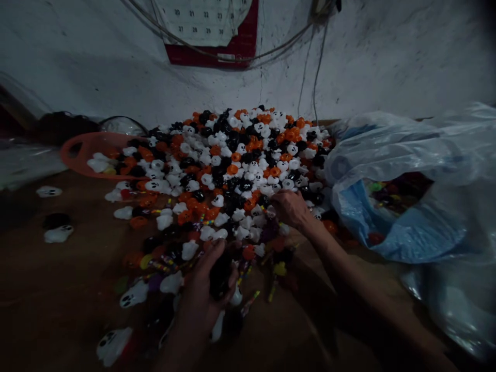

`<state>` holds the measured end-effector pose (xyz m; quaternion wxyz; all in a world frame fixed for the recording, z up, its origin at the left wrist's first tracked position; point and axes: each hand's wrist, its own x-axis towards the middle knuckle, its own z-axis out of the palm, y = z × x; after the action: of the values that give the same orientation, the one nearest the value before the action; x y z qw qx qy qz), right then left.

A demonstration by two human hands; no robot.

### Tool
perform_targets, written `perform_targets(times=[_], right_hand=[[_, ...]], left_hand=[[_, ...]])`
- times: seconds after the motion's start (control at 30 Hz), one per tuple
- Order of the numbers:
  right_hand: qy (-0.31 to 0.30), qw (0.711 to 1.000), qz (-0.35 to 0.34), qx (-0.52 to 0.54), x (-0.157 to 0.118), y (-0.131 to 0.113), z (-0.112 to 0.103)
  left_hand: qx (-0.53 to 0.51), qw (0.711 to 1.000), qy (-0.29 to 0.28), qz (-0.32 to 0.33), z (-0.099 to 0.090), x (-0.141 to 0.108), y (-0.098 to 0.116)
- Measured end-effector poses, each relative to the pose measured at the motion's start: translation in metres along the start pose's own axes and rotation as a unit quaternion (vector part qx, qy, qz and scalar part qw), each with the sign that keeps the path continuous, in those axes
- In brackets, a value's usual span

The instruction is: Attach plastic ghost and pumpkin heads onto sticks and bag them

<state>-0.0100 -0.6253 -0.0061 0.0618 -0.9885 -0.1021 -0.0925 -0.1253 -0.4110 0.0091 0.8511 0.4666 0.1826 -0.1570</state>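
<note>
A large heap of small plastic Halloween figures [253, 165] lies against the wall: white ghosts, orange pumpkins and black pieces. My left hand [211, 279] is closed around a dark, rounded piece [220, 273], too dim to name more closely. At the heap's front right edge my right hand [289, 206] has its fingers bent down among the figures; whatever is at its fingertips is hidden. Several patterned sticks [273, 289] in yellow and other colours lie in front of the heap, near both hands. A larger white ghost [114, 346] rests at the lower left.
An orange plastic scoop or basket [77, 155] with figures in it lies at the left. On the right sits a clear and blue plastic bag [403, 232] with colourful pieces inside. A torn calendar [209, 31] and cables hang on the wall behind.
</note>
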Motion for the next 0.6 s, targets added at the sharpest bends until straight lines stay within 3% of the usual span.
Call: perform_targets(times=[0.13, 0.3, 0.43, 0.6], right_hand=[[-0.055, 0.997, -0.047, -0.016, 0.002, 0.009, 0.01], [-0.077, 0.993, -0.079, -0.034, 0.001, 0.013, 0.021], [-0.005, 0.997, -0.071, -0.033, -0.004, 0.013, 0.018], [0.085, 0.992, -0.079, 0.052, -0.02, 0.025, 0.014]], left_hand=[[0.023, 0.999, -0.028, 0.016, 0.0, 0.004, 0.004], [-0.037, 0.992, -0.114, -0.04, 0.0, 0.007, 0.007], [-0.055, 0.989, -0.132, -0.027, -0.007, 0.007, 0.005], [-0.041, 0.992, -0.12, -0.014, -0.009, 0.005, 0.003]])
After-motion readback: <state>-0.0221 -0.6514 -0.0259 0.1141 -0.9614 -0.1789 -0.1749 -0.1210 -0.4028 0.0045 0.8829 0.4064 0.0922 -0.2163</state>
